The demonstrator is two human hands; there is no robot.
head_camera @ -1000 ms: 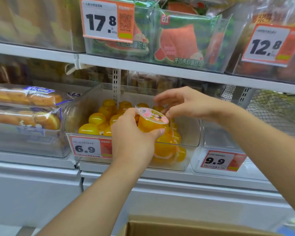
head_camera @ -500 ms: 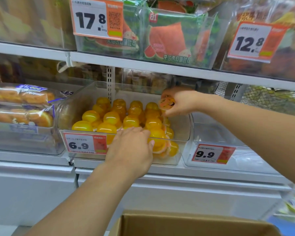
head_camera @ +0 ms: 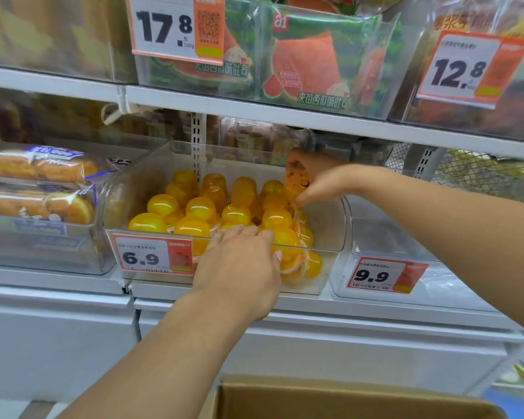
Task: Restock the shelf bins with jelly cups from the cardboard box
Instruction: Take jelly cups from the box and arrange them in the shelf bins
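The right hand (head_camera: pixel 318 179) pinches a jelly cup (head_camera: pixel 297 180) between thumb and curled fingertips, lid facing the camera, just above the back right corner of the clear bin (head_camera: pixel 330 225). The left hand (head_camera: pixel 239 264) lies over the bin's front wall with its fingers reaching down among the front-row cups (head_camera: pixel 200 208); they look fairly straight and seem to press or steady those cups, though their tips are hidden behind the wall, so whether they grip one cannot be told. The step in hand appears to be seating the pinched cup into the gap directly under the right fingertips. To do it well, the cup probably wants turning dome-up like its neighbours (nearly all sit that way) and lowering straight down, not dropped, since the domes are rounded and a cup landing on one would likely roll forward. Letting go only once it rests against the cups beside the fingers should keep the row tidy. The left fingers, judged from here, serve best by holding the front row from sliding while the back fills. The box (head_camera: pixel 345 400), open below the left forearm, holds the next supply, its inside out of view.
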